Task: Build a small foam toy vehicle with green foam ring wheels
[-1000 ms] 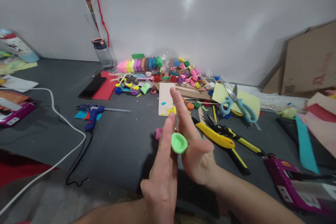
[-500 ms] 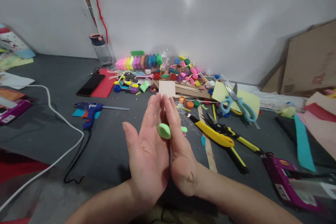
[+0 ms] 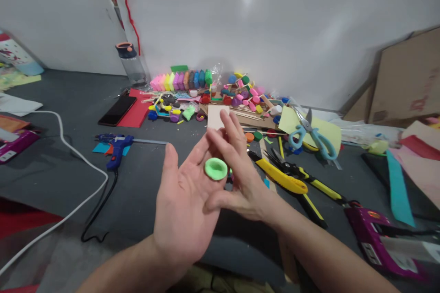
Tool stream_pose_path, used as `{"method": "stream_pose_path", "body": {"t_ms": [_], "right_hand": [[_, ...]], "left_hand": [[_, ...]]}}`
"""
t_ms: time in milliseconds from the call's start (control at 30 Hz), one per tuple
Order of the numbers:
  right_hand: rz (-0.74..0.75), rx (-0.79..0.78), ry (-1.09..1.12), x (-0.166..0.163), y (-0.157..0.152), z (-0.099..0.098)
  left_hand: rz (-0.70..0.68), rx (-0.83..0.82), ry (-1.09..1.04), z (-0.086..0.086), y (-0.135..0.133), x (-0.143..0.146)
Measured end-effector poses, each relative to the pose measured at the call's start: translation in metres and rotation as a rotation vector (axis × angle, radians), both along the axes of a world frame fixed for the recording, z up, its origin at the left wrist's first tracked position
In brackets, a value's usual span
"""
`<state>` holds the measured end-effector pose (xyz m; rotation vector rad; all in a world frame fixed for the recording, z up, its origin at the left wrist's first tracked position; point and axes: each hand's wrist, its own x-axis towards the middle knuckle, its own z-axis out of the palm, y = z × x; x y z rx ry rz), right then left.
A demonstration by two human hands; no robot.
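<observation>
At far right, cardboard (image 3: 409, 75) is bearing red print, unreadable. Left hand (image 3: 187, 203) is facing palm-up, fingers extended; right hand (image 3: 244, 183) is arching alongside, thumb and fingers spread. Green clay disc (image 3: 216, 169) is resting on left palm, hollow facing up, long axis running left-right.

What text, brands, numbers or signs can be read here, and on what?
None is legible.
Red print on the cardboard at right: too blurred.
Oval label and white label on the purple device at right: too small and blurred.
White label on the purple device at left: too small.
</observation>
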<state>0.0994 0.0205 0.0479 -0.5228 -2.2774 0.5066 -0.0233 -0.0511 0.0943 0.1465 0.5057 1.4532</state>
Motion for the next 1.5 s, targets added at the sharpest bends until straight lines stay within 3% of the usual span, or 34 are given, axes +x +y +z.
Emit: {"method": "stream_pose_path", "body": {"t_ms": [133, 333, 700, 967, 1100, 1233, 1500], "right_hand": [[0.087, 0.034, -0.089, 0.008, 0.013, 0.012], [0.078, 0.093, -0.039, 0.007, 0.014, 0.020], [-0.164, 0.313, -0.006, 0.001, -0.003, 0.009], [-0.069, 0.215, -0.090, 0.005, -0.002, 0.022], [-0.133, 0.253, 0.019, 0.002, -0.004, 0.016], [-0.178, 0.271, -0.015, 0.002, -0.005, 0.015], [-0.177, 0.042, -0.038, 0.008, -0.011, 0.038]], "left_hand": [[-0.095, -0.045, 0.034, 0.001, 0.002, -0.011], [-0.139, -0.057, 0.106, -0.001, 0.001, -0.018], [-0.196, -0.025, 0.184, 0.001, 0.002, -0.011], [-0.256, 0.049, 0.308, -0.001, 0.004, -0.021], [-0.247, 0.038, 0.234, -0.001, 0.003, -0.018], [-0.228, 0.032, 0.254, 0.000, 0.004, -0.014], [-0.162, 0.101, 0.540, -0.014, 0.000, -0.019]]}}
